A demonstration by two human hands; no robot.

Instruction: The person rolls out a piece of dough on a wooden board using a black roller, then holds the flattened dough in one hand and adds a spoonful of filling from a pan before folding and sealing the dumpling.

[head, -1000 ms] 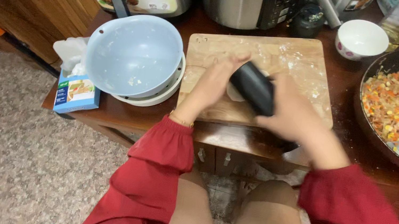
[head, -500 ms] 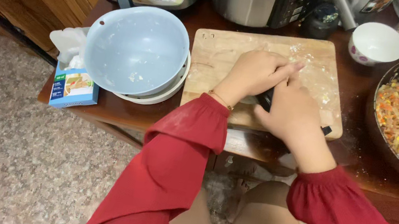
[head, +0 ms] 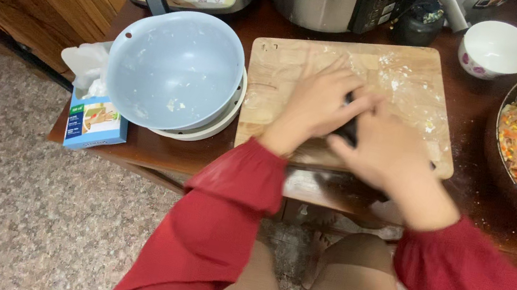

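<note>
Both hands pressed on a dark object over a floured board

The left hand point(head: 317, 109) and right hand point(head: 387, 152) close together around a black cylindrical object point(head: 347, 130), mostly hidden, on the pale wooden chopping board point(head: 417, 74) mid-desk. Left of the board sits a light blue plastic bowl point(head: 173, 71); at the dark wooden desk's point(head: 460, 193) near-left corner, a small blue rectangular box with a pictured label point(head: 94, 124).

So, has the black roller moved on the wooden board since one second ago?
Yes. The black roller, under both hands, now lies lower against the wooden board, close to its near edge.
</note>
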